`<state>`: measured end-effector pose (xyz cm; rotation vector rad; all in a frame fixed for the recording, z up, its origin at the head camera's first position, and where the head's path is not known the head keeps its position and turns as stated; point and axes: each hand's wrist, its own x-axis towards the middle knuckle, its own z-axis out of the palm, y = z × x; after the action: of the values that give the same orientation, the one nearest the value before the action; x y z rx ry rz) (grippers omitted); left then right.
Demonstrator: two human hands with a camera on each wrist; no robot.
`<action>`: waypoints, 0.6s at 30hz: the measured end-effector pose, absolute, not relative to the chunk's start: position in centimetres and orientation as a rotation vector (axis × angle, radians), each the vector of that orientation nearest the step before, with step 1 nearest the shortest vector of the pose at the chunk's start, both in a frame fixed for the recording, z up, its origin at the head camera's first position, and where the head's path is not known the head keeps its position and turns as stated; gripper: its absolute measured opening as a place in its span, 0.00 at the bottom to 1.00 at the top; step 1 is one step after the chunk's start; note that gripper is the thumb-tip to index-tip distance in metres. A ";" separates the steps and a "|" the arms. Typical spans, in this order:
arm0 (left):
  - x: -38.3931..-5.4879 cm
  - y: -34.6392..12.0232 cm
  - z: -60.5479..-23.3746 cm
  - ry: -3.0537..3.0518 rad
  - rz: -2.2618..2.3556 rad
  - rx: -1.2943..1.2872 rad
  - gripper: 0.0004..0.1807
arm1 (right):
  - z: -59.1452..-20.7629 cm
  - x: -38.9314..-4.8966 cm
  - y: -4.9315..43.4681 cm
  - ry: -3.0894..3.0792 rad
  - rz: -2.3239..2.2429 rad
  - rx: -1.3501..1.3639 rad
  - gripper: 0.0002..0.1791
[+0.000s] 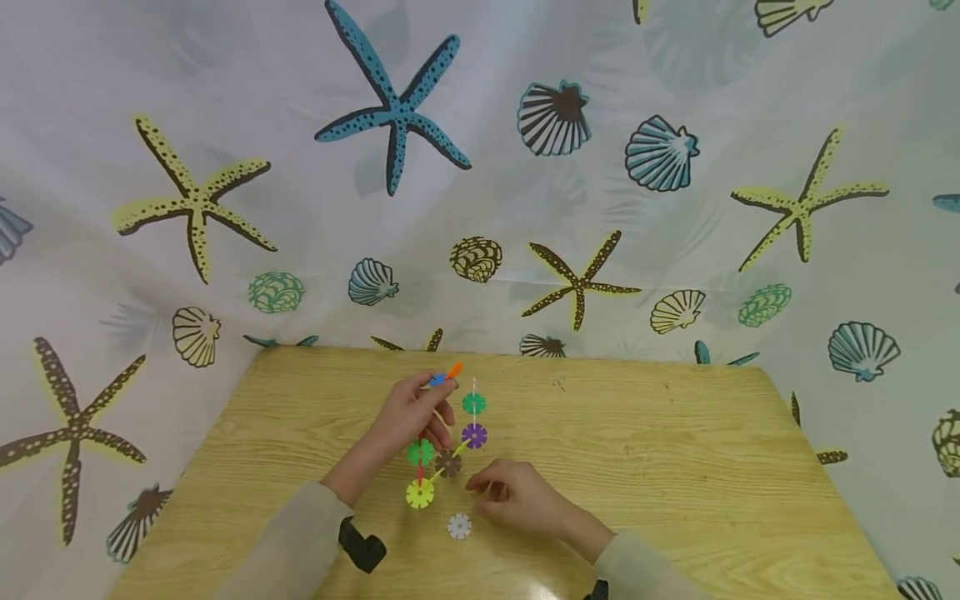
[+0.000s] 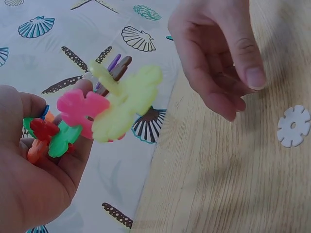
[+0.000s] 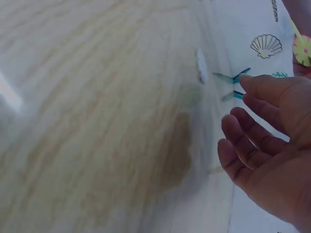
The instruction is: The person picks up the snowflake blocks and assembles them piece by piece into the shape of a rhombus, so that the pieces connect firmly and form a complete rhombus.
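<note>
In the head view my left hand holds up a chain of notched plastic snowflake discs, slotted into one another edge to face. An orange disc and a blue disc show at its fingertips. Lower on the chain are a green disc, a yellow disc, a brown disc and a purple disc. The left wrist view shows a pink disc joined to the yellow one. My right hand, fingers loosely bent, holds nothing beside the chain.
A loose white disc lies flat on the wood-grain table, nearer me than the chain. Behind the table hangs a pale curtain printed with starfish and shells, which also runs along both sides.
</note>
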<state>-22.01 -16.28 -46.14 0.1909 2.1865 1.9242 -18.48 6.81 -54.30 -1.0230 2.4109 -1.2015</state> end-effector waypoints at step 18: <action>-21.9 -16.5 -46.0 2.184 1.929 0.208 0.21 | -55.5 -17.8 5.5 2.493 -0.905 -1.160 0.13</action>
<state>-21.90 -16.49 -46.01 0.2083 2.1838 1.9288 -17.84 5.46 -55.46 -1.1602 2.4933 -0.9055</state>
